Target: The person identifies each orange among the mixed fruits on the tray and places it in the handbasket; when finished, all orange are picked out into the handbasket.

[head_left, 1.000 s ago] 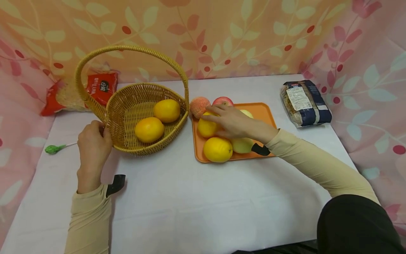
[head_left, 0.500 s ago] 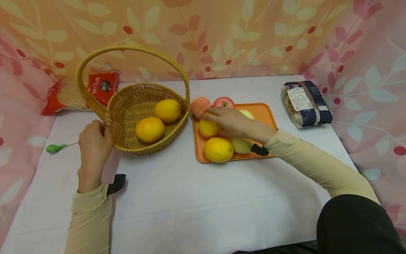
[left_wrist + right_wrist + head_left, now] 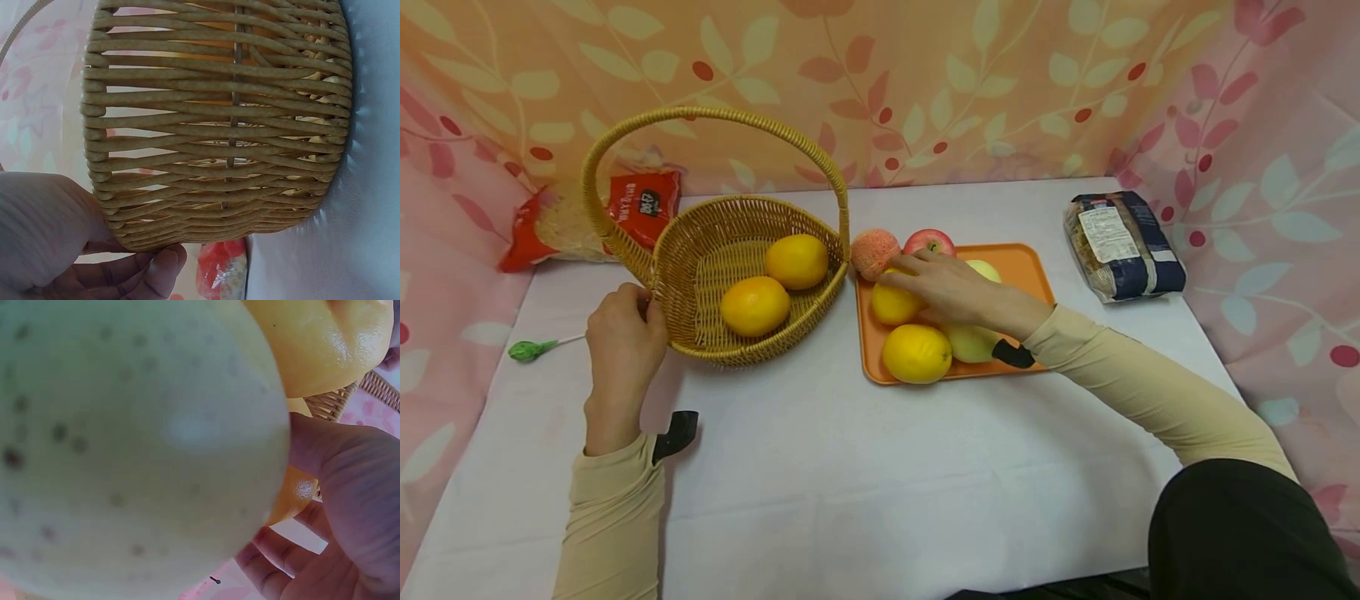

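Observation:
My left hand pinches the near left rim of a wicker basket; the left wrist view shows the thumb and fingers at the rim's woven edge. Two lemons lie inside. Over the orange tray, my right hand curls its fingers round a lemon at the left side. Another lemon sits just in front of it, beside a pale pear. A large speckled pale fruit fills much of the right wrist view, hiding part of the gripped lemon.
A rough peach-coloured ball and a red apple lie at the tray's back left. Part of another pale fruit shows behind the right hand. Bags stand back left and right. A green-tipped stick lies left.
Hardly anything differs. The right fingers have settled slightly on the lemon, while the left hand keeps its hold on the basket.

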`<state>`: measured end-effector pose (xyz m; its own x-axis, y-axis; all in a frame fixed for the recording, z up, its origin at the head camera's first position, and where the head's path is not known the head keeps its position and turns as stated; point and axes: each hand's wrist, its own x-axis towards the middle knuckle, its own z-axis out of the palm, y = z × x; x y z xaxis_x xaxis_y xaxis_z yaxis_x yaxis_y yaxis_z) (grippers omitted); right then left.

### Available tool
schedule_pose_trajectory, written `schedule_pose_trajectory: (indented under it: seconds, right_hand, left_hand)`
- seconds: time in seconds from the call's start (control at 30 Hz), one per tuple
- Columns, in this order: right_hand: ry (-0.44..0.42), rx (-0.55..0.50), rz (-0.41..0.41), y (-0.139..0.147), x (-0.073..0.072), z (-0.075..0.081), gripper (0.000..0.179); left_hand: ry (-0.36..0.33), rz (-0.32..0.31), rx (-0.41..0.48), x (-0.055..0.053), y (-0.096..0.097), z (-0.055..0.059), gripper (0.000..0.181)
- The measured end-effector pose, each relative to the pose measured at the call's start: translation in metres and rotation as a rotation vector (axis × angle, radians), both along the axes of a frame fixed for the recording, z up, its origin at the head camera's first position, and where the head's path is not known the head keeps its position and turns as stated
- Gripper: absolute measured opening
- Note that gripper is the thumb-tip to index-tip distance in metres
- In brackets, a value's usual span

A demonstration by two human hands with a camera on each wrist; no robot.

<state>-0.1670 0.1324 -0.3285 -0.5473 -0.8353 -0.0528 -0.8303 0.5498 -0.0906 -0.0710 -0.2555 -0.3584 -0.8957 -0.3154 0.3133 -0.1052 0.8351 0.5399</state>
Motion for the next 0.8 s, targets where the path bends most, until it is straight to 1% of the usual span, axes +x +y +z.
schedule_pose_trajectory:
  seconds: [0.2, 0.33, 0.47, 0.6, 0.8]
  right_hand:
    - [0.004, 0.019, -0.023, 0.0, 0.001, 0.002, 0.063]
    - [0.008, 0.002, -0.026, 0.0, 0.001, 0.004, 0.062]
    - [0.023, -0.059, -0.02, 0.001, 0.0, 0.01, 0.061]
    - [0.026, -0.116, -0.024, -0.003, -0.001, 0.02, 0.062]
    - [0.029, -0.215, -0.018, -0.018, 0.005, 0.037, 0.064]
  left_hand:
    - [0.015, -0.006, -0.001, 0.0, 0.001, 0.0, 0.025]
    - [0.017, -0.007, -0.001, 0.0, 0.001, 0.0, 0.025]
    - [0.022, -0.011, 0.001, 0.0, 0.0, -0.001, 0.025]
    - [0.028, -0.011, -0.001, 0.001, 0.0, -0.001, 0.025]
    - [0.025, -0.01, -0.005, 0.0, 0.0, -0.001, 0.025]
